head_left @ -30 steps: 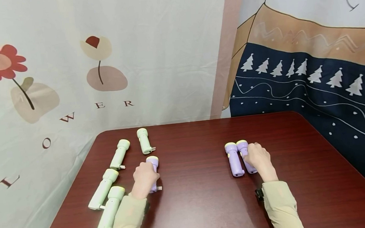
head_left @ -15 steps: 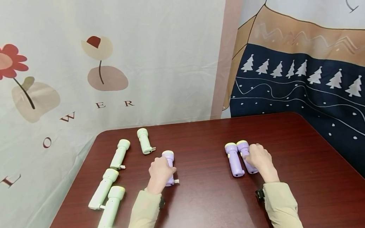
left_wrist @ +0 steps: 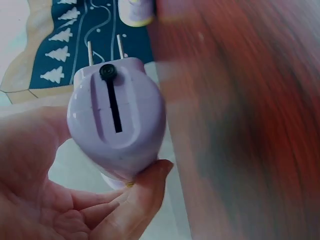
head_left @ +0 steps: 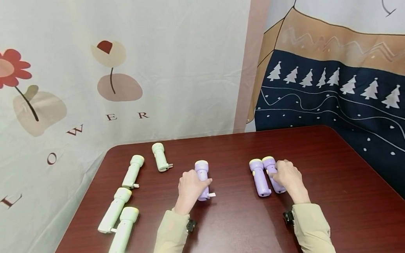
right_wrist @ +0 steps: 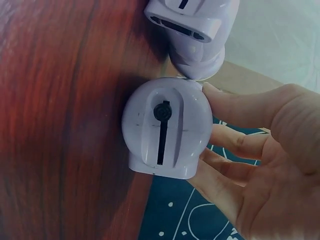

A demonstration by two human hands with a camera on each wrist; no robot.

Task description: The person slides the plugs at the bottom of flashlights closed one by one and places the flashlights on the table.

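My left hand (head_left: 190, 188) holds a purple flashlight (head_left: 202, 169) near the middle of the table. In the left wrist view, two metal plug prongs (left_wrist: 120, 47) stick out of that flashlight's tail, and thumb and fingers curl around its body. Farther right, my right hand (head_left: 289, 177) grips a second purple flashlight (head_left: 269, 162) from its right side. Its tail (right_wrist: 167, 127), with a black slider, faces the right wrist camera; no prongs show there. A third purple flashlight (head_left: 260, 177) lies close along its left side, prongs folded in.
Several pale green flashlights lie on the left: one near the back edge (head_left: 160, 157), one below it (head_left: 132, 171), others toward the front (head_left: 123, 234). Most show prongs sticking out. The dark red table (head_left: 231, 234) meets a printed curtain (head_left: 191, 64) behind.
My left hand has carried its purple flashlight rightward and slightly back, away from the green flashlights toward the purple pair. My right hand has stayed on its flashlight.
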